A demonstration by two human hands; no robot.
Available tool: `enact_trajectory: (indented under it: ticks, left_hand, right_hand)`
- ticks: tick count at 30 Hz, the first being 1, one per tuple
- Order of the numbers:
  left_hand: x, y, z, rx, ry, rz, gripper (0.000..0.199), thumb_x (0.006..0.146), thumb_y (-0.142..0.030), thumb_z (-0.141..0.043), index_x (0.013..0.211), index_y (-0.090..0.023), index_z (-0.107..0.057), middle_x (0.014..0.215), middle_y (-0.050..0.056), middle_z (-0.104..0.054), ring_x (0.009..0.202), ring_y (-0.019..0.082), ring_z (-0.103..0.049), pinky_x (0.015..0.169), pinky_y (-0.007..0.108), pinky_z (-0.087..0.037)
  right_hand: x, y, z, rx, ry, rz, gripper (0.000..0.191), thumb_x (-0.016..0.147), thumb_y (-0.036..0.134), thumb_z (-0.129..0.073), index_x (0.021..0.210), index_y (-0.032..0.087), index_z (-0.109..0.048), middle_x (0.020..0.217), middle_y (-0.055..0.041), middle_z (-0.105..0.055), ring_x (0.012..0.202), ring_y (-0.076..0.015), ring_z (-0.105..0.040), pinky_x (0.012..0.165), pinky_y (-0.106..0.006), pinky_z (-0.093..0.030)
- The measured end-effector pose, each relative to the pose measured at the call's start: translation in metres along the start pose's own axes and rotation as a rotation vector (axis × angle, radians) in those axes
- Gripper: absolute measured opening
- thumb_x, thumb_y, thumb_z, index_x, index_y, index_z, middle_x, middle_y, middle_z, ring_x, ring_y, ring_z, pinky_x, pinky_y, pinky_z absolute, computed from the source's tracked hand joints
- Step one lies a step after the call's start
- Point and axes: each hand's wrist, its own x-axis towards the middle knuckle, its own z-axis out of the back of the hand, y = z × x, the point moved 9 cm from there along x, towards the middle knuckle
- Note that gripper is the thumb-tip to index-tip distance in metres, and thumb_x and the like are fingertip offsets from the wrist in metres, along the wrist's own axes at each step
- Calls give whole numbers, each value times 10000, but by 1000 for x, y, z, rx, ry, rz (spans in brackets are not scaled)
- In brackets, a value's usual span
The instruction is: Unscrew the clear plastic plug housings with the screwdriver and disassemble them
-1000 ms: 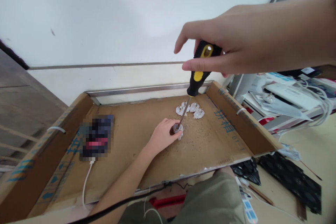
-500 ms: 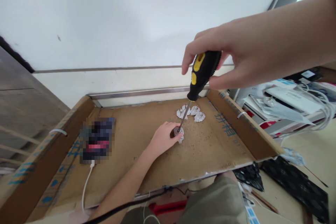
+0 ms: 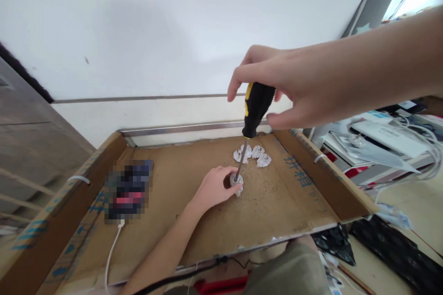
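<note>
My right hand [image 3: 273, 83] is closed around the black and yellow handle of a screwdriver [image 3: 256, 106], palm over its end. The shaft slants down and its tip meets a small clear plastic piece [image 3: 236, 180]. Thumb and fingers of my left hand [image 3: 219, 184] pinch that piece from the side against the cardboard; it looks like a clear plug shell with metal pins, though my fingers hide part of it. Just behind lie several similar clear pieces [image 3: 258, 151] with small pins standing up.
The cardboard tray [image 3: 166, 184] has raised side walls and dark specks on its floor. A pixelated phone-like object [image 3: 129, 189] with a white cable [image 3: 112, 249] lies at left. White boxes and cables [image 3: 387, 133] are piled on the right. A white wall [image 3: 138, 32] rises behind.
My right hand has turned on the screwdriver handle, so less of its yellow shows, and the handle stands more upright. The left hand keeps its pinch. The view has shifted slightly.
</note>
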Motion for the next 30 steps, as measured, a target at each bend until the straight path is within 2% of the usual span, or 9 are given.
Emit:
enact_trajectory:
  ticks: [3,8,12,15,19,22,24,27,30]
  left_hand:
    - [0,-2,2,25,-4,-18,306,759,-362,-629,1046,-258,-610,942,11,-669,864,202,-602,822,352,-456]
    - [-1,-2,1,17,-6,-17,302,761,-359,-625,1037,-239,-612,970,21,-670,886,206,-601,836,354,-456]
    - [-1,-1,1,1,4,11,301,761,-346,-628,1047,-255,-619,953,14,-675,866,204,-606,822,355,-466]
    - [-1,2,1,-54,8,44,289,766,-357,-624,1040,-266,-619,969,6,-678,878,201,-612,825,355,-472]
    - [-2,7,5,-159,-31,110,285,774,-378,-620,1037,-269,-615,999,8,-678,917,195,-618,846,353,-478]
    - [-3,3,5,-171,-33,85,303,744,-339,-650,1034,-257,-615,1023,14,-670,945,199,-610,875,359,-468]
    - [-2,1,2,-171,-12,62,419,710,-307,-680,1112,-261,-575,1063,19,-657,967,208,-600,876,365,-467]
    - [-2,1,-1,-181,12,55,576,688,-303,-702,1224,-272,-495,1115,28,-638,998,218,-587,882,376,-462]
    - [-1,3,-2,-157,23,53,511,694,-327,-701,1176,-268,-539,1104,25,-644,1000,220,-584,894,375,-450]
  right_hand:
    - [-2,1,-1,-102,27,-4,398,733,466,-550,1121,407,-484,1099,29,-503,612,-83,-494,555,-270,-348]
    - [-5,3,2,-141,10,23,549,725,288,-549,1232,437,-401,1163,27,-492,569,-63,-433,539,-275,-319]
    - [-1,0,2,-240,11,57,359,658,250,-587,999,360,-568,994,32,-541,564,-66,-410,528,-263,-279]
    - [1,-1,-2,-333,19,68,325,662,287,-589,982,342,-569,1027,17,-521,533,-56,-390,509,-256,-229]
    - [0,9,0,-178,-11,62,281,756,478,-534,928,262,-584,1049,-13,-515,559,-52,-403,528,-251,-278]
    - [-2,16,1,-30,8,44,202,781,301,-517,978,292,-560,1055,19,-512,579,-47,-431,558,-252,-341]
    - [-2,13,1,-18,39,-4,357,722,233,-544,1050,366,-495,1097,56,-491,578,-58,-453,549,-268,-365]
    - [-1,6,2,-66,49,-41,249,715,367,-566,962,370,-536,1003,70,-540,584,-89,-480,567,-302,-389]
    - [0,1,2,-64,44,-5,229,721,404,-562,948,370,-572,951,51,-569,552,-76,-475,546,-287,-373]
